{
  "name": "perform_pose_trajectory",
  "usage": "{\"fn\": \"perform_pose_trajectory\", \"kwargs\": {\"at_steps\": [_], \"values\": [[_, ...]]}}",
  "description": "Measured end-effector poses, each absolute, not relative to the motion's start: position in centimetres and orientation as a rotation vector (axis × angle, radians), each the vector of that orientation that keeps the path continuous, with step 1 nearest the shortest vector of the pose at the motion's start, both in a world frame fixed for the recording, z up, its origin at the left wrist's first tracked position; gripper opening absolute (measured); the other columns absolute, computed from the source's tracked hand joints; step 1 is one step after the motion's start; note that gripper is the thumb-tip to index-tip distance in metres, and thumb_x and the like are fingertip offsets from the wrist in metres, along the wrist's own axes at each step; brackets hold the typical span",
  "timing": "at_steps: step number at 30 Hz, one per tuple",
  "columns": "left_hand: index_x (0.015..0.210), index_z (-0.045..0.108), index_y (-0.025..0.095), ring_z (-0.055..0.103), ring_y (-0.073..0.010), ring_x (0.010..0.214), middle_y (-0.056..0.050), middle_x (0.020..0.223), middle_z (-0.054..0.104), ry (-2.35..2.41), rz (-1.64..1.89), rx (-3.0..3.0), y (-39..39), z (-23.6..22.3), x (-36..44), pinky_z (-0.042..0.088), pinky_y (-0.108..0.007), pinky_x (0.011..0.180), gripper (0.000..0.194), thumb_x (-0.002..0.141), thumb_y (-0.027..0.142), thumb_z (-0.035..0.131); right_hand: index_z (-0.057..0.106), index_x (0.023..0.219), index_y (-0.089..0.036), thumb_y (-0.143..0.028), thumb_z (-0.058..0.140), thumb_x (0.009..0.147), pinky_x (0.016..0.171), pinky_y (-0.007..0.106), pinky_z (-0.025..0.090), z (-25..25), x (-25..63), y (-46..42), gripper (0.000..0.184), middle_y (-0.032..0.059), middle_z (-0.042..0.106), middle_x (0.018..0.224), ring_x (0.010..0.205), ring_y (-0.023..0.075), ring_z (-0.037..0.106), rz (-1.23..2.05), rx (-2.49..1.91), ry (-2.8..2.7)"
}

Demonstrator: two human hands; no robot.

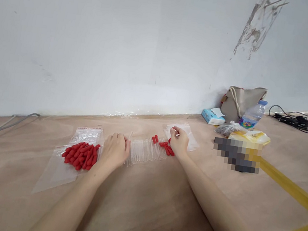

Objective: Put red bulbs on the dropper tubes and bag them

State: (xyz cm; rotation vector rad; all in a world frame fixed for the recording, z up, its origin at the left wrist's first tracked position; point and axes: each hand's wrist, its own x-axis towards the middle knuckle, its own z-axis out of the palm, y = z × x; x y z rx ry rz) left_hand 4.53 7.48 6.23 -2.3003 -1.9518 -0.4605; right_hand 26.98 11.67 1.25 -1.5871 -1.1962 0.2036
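My left hand (115,150) is closed, its thumb and fingertips pinching a thin clear dropper tube (130,135) whose end sticks up past them. My right hand (179,141) pinches a red rubber dropper bulb (172,129), mostly hidden by the fingers. Between the hands lies a row of clear dropper tubes (141,151), side by side. Several red bulbs (164,144) lie at the row's right end, close to my right hand. Left of my left hand, a heap of red bulbs (81,155) rests on clear plastic bags (55,173).
Another clear bag (192,137) lies behind my right hand. Farther right are a blue tissue pack (213,116), a grey bag (238,103), a water bottle (254,115) and coiled black cable (297,122). A grey cable (1,127) runs along the wall at left.
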Motion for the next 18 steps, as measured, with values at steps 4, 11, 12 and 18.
{"fn": "perform_pose_trajectory", "kwargs": {"at_steps": [4, 11, 12, 18], "values": [[0.089, 0.046, 0.017, 0.054, -0.0184, 0.057, -0.003, 0.066, 0.056, -1.625, -0.550, -2.609, 4.6, 4.2, 2.2, 0.038, -0.027, 0.052, 0.021, 0.089, 0.027, 0.028, 0.061, 0.093, -0.016, -0.032, 0.044, 0.082, 0.064, 0.026, 0.044, 1.4, 24.7, 9.5, 0.026, 0.0063, 0.055, 0.083, 0.069, 0.0135, 0.053, 0.172, -1.253, -1.383], [0.096, 0.046, 0.019, 0.060, -0.0163, 0.077, -0.004, 0.085, 0.061, -1.240, -1.045, -2.708, 2.3, -0.8, -0.4, 0.047, -0.027, 0.066, 0.017, 0.088, 0.022, 0.032, 0.058, 0.091, -0.020, -0.022, 0.046, 0.083, 0.070, 0.026, 0.044, 0.0, 21.2, 4.2, 0.014, 0.0047, 0.058, 0.084, 0.078, 0.0133, 0.054, 0.309, -0.877, -1.923], [0.099, 0.046, 0.018, 0.060, -0.0163, 0.080, -0.005, 0.087, 0.061, -1.244, -1.068, -2.715, 2.3, -1.0, -0.5, 0.048, -0.027, 0.068, 0.018, 0.088, 0.021, 0.033, 0.058, 0.091, -0.020, -0.022, 0.046, 0.084, 0.069, 0.026, 0.045, -0.2, 21.2, 3.9, 0.015, 0.0046, 0.058, 0.084, 0.077, 0.0131, 0.054, 0.327, -0.874, -1.950], [0.104, 0.047, 0.018, 0.058, -0.0159, 0.088, -0.006, 0.095, 0.060, -1.199, -1.069, -2.813, 2.4, -1.3, -0.2, 0.048, -0.029, 0.076, 0.020, 0.088, 0.019, 0.035, 0.058, 0.091, -0.019, -0.024, 0.047, 0.083, 0.068, 0.026, 0.045, -0.7, 21.3, 3.3, 0.015, 0.0048, 0.058, 0.084, 0.076, 0.0130, 0.055, 0.363, -0.901, -1.945]]}}
